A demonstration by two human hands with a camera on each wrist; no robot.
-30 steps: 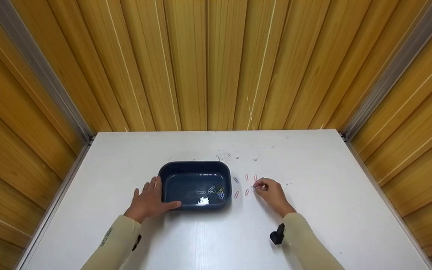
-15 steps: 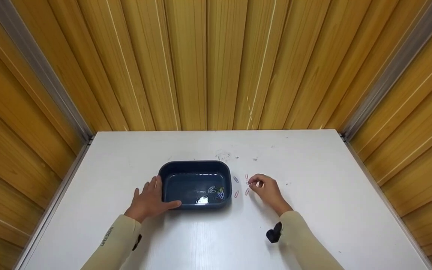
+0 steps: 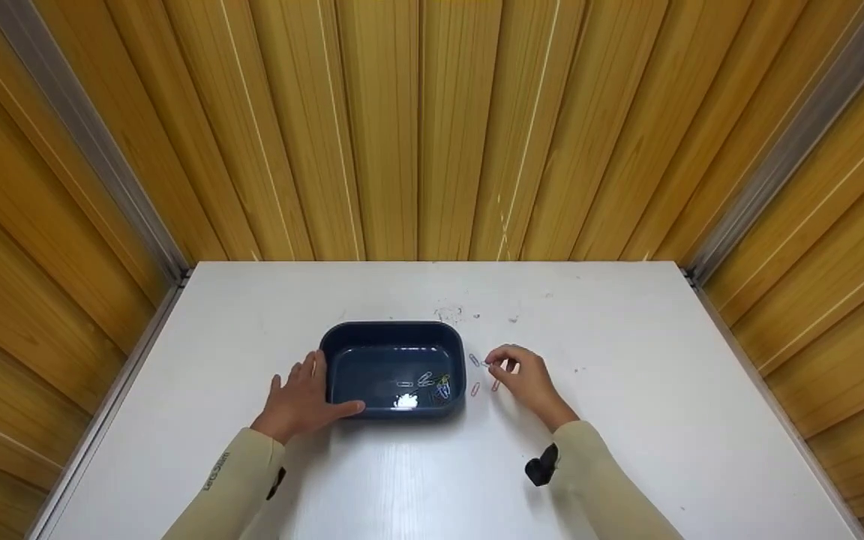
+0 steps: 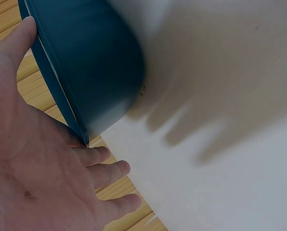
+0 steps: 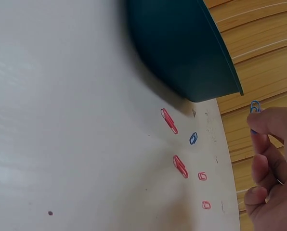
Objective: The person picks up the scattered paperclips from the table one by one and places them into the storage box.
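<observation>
A dark blue rectangular bin stands on the white table, with several paper clips lying inside toward its right end. My left hand rests against the bin's left side, thumb on the front rim and fingers spread. To the right of the bin, my right hand pinches a blue paper clip between thumb and fingertips, above the table. Below it in the right wrist view lie a loose blue paper clip and several red ones, among them one red paper clip near the bin.
The white table has dark scuff marks behind the bin. Wood-patterned panels enclose its back and sides, with grey metal strips in the corners.
My right hand has moved left toward the bin, carrying the pinched paper clip over the loose red ones. The left hand and the bin have stayed in place.
</observation>
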